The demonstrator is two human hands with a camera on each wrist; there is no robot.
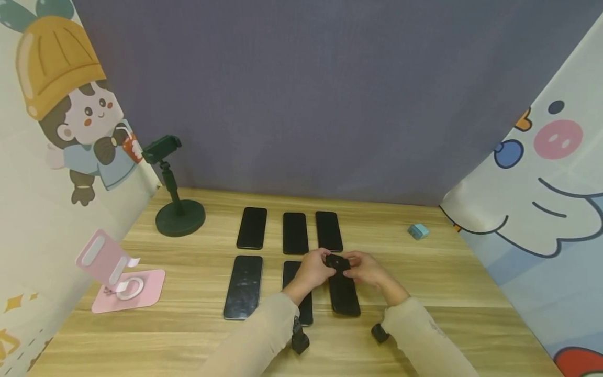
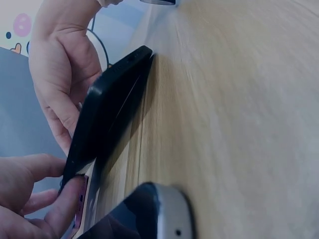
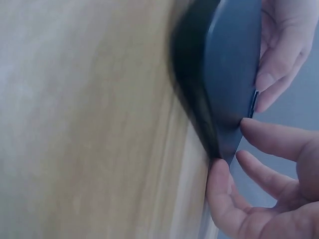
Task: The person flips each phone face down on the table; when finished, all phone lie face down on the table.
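Both hands meet at the far end of a black phone on the wooden table; left hand and right hand pinch its tilted-up edge, near end resting on the table.

Soft, even light and faint shadows (head view sharp), but both wrist views are smeared with blur.

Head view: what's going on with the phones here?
A person has both hands on the front-right phone of six black phones lying in two rows on a wooden table. The left hand and right hand pinch its far end; the wrist views show that end tipped up off the wood, the near end down. The other phones lie flat. A dark stand and a pink stand sit to the left.
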